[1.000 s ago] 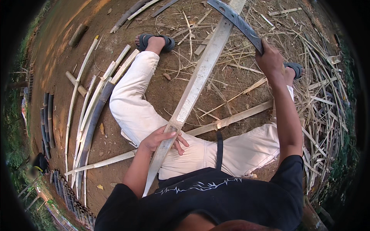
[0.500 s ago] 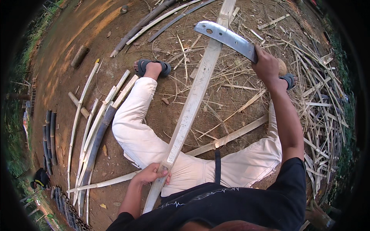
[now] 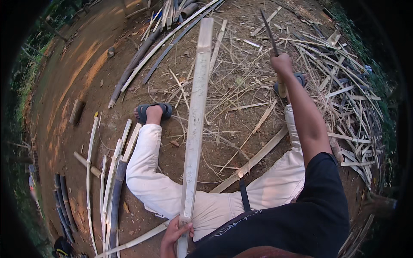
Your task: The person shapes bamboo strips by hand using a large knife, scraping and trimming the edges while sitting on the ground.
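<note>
A long split-bamboo slat (image 3: 195,120) runs from my lap out past my feet, its pale inner face turned up. My left hand (image 3: 175,232) is closed around its near end, thumb on top. In my right hand (image 3: 282,64) is a machete (image 3: 269,33), raised to the right of the slat. Its blade shows almost edge-on and points away from me, apart from the slat. The pale handle end sticks out below my fist. A narrow bamboo strip (image 3: 254,165) crosses the ground beneath the slat, near my thighs.
Thin bamboo shavings (image 3: 241,90) litter the ground between my feet. A heap of split strips (image 3: 348,99) lies at the right. Several bamboo lengths (image 3: 112,193) lie by my left leg, and dark poles (image 3: 137,71) lie farther out. Short logs (image 3: 77,112) rest at the left.
The machete has lifted off the slat, turning from broadside to nearly edge-on. The slat's far end has swung left, and my left hand still grips its near end.
</note>
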Available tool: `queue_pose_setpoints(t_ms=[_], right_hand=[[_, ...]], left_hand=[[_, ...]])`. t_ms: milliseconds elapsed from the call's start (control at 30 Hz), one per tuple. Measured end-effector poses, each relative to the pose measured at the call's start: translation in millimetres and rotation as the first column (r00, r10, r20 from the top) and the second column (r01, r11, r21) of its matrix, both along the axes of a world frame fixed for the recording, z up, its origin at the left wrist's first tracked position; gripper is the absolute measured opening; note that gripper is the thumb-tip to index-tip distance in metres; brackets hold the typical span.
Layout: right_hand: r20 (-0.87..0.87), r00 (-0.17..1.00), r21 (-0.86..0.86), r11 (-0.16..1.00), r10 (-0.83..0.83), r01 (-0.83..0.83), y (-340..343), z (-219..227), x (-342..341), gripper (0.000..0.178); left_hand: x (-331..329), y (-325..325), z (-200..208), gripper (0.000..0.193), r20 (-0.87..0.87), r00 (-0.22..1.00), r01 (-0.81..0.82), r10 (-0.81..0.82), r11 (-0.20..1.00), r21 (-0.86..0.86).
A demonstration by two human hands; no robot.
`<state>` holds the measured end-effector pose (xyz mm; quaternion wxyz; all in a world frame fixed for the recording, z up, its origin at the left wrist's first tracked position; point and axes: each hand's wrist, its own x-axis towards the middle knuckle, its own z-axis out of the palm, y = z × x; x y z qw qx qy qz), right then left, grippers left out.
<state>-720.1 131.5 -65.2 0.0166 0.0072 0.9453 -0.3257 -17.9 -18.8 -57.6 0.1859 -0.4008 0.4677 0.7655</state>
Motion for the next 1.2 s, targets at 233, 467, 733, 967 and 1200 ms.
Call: queue_pose_setpoints(t_ms=[233, 467, 733, 967, 1200], right_hand=[[0.57, 0.815, -0.607, 0.722, 0.103, 0.333, 26, -159, 245, 0.019], [0.519, 0.829, -0.488, 0.868, 0.207, 0.089, 26, -150, 290, 0.026], [-0.253, 0.812, -0.297, 0.756, 0.527, -0.583, 14, -47, 337, 0.033], [-0.192, 0.25, 0.336, 0.303, 0.949, -0.892, -5, 13, 350, 0.057], [-0.305, 0.225, 0.518, 0.36, 0.925, -0.776, -35, 17, 275, 0.036]], left_hand=[[4, -13, -64, 0.075, 0.078, 0.99, 0.007, 0.117, 0.518, -0.855], [-146, -56, 26, 0.038, -0.379, 0.916, -0.216, 0.129, 0.957, -0.196], [-188, -38, -4, 0.05, -0.152, 0.988, -0.064, 0.039, 0.984, -0.164], [-166, -28, -27, 0.011, -0.161, 0.987, -0.065, 0.022, 0.962, -0.267], [-179, -14, -12, 0.022, -0.163, 0.987, -0.06, 0.006, 0.943, -0.327]])
